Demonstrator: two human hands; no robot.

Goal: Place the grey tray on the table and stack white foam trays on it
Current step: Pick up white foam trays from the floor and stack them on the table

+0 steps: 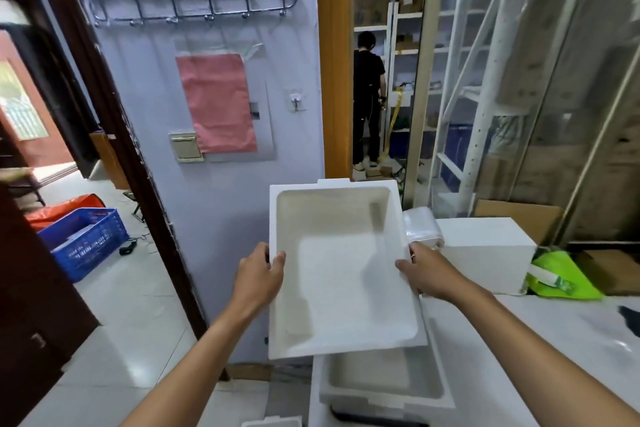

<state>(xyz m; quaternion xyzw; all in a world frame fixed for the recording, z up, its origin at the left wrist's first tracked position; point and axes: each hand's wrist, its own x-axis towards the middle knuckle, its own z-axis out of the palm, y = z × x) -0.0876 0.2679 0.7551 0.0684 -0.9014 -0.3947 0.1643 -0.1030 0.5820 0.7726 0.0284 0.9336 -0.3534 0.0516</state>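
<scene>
Both hands held one white foam tray (343, 270) in the air, open side facing the camera and tilted up at its far end. The left hand (258, 276) gripped the tray's left rim, thumb on the inner face and fingers behind. The right hand (427, 274) gripped the right rim likewise, thumb over the edge. Directly below the held tray, a second foam tray (384, 381) sat at the near left end of the white worktop (519, 340), its open side up. A dark edge showed beneath that lower tray; whether this was the grey tray could not be told. A white foam box (485, 250) stood further back on the worktop, with a green bag (561, 277) just beside it. A blue crate (85, 239) lay on the floor, well to the left.
</scene>
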